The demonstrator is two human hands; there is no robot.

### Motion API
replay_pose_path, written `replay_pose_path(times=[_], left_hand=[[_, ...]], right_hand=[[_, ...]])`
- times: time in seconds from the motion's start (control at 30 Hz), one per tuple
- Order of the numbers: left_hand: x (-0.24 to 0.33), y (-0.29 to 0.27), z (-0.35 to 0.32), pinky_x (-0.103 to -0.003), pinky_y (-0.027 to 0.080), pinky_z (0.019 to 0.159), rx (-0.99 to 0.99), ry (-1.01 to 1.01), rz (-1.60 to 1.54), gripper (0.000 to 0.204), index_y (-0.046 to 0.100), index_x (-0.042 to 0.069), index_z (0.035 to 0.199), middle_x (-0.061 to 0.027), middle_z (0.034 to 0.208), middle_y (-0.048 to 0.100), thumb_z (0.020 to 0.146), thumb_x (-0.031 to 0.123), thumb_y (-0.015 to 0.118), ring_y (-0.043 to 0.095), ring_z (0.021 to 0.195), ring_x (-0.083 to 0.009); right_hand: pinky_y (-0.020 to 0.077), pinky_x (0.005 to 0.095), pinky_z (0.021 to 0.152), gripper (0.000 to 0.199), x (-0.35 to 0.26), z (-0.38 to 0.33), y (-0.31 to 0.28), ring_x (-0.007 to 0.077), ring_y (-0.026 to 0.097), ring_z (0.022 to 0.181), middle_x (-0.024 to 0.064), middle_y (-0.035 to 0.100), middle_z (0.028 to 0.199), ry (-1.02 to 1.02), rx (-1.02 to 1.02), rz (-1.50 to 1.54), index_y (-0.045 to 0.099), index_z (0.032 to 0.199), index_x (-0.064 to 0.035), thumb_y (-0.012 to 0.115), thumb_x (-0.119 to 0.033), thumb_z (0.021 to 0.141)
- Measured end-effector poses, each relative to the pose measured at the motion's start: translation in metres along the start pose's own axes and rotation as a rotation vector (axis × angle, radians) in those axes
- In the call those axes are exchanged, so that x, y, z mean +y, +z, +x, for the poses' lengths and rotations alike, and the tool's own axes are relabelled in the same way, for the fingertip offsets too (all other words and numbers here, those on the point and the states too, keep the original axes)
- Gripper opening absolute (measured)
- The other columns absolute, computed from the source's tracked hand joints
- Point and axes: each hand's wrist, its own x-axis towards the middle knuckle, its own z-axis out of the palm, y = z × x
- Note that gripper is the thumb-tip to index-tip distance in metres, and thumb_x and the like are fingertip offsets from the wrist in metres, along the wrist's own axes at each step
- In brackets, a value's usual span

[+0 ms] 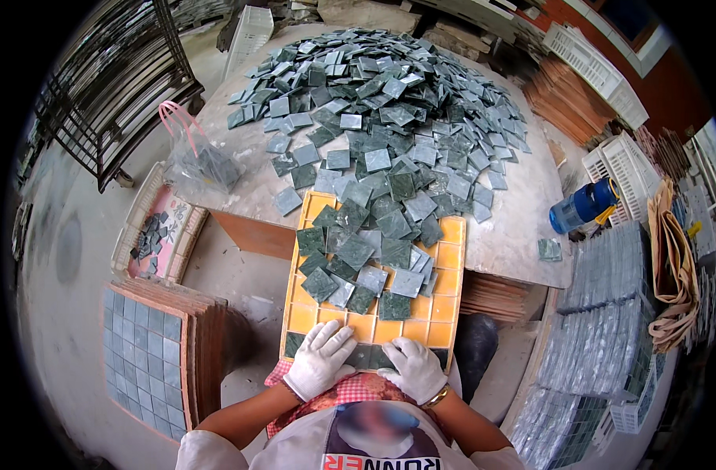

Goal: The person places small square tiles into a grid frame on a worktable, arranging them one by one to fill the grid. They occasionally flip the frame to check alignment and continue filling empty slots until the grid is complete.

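Note:
In front of me lies a yellow gridded tray [444, 301], its far end against the tile heap. Dark green stone tiles [366, 358] fill cells along its near edge. My left hand [322, 360], in a white glove, rests at the left of that row with its fingers stretched out. Gloved in white too, my right hand [414, 368] lies on the row's right part, fingers extended over the tiles. Loose green and grey square tiles [354, 251] overlap on the tray's far half. What lies under my palms is hidden.
A large tile heap [389, 86] covers much of the pale table [256, 184]. A blue bottle [581, 205] stands right, above wrapped tile stacks [589, 345]. Tile-topped boards [142, 352] are stacked left, near a basket [130, 227] and a clear bag [205, 168].

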Motion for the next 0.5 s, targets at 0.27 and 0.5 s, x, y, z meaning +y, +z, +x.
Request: replay_pose_path(times=[0.27,0.5], left_hand=[[0.006,0.002,0.007,-0.050,0.029,0.108,-0.060,0.099,0.198,0.050,0.062,0.025,0.120,-0.0028,0.131,0.052,0.072,0.038,0.070,0.043,0.126,-0.0297],[0.004,-0.004,0.012,-0.047,0.031,0.108,-0.048,0.142,0.015,0.051,0.061,0.013,0.120,-0.0098,0.126,0.055,0.073,0.031,0.071,0.045,0.124,-0.0334]], right_hand=[[0.0490,0.0368,0.081,0.051,0.031,0.034,-0.012,0.0270,0.060,0.097,0.0111,0.057,0.110,0.142,0.138,-0.007,0.058,0.115,-0.0075,0.073,-0.033,0.074],[0.0503,0.0402,0.075,0.063,0.017,0.063,-0.002,0.0299,0.060,0.089,0.0103,0.057,0.099,0.345,0.179,-0.080,0.058,0.117,-0.0131,0.079,-0.040,0.065]])
